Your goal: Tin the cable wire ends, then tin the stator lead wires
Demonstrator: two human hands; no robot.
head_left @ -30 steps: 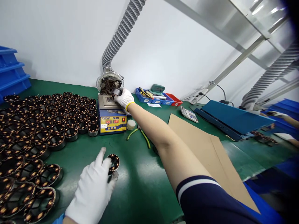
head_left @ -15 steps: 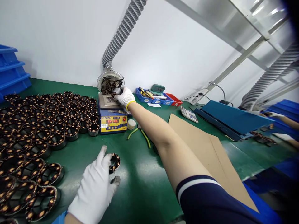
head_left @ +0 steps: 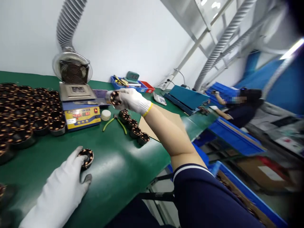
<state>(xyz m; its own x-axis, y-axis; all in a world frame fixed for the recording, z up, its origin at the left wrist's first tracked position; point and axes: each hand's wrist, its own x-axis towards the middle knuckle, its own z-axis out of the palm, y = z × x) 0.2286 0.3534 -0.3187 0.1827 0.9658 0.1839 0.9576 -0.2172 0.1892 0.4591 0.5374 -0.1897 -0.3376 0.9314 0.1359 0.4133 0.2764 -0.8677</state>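
My right hand [head_left: 133,99], in a white glove, is closed round a small copper-wound stator [head_left: 115,98] and holds it in the air just right of the yellow solder pot [head_left: 79,112]. My left hand [head_left: 61,190], also gloved, rests on the green bench with thumb and forefinger pinching another copper-wound stator [head_left: 86,157] that sits tilted on the mat. A short row of small stators [head_left: 133,127] lies on the bench below my right forearm.
Many wound stators [head_left: 21,110] cover the bench at left. A fume fan [head_left: 72,70] on a grey hose stands behind the solder pot. Green-handled cutters [head_left: 114,122], a white pot [head_left: 105,114], cardboard [head_left: 161,122], blue bins [head_left: 123,81] and a seated co-worker [head_left: 239,104] lie to the right.
My right hand has drawn back from the solder pot's top with its stator, toward the right. The view has swung right, showing the bench edge, the row of small stators and a co-worker.
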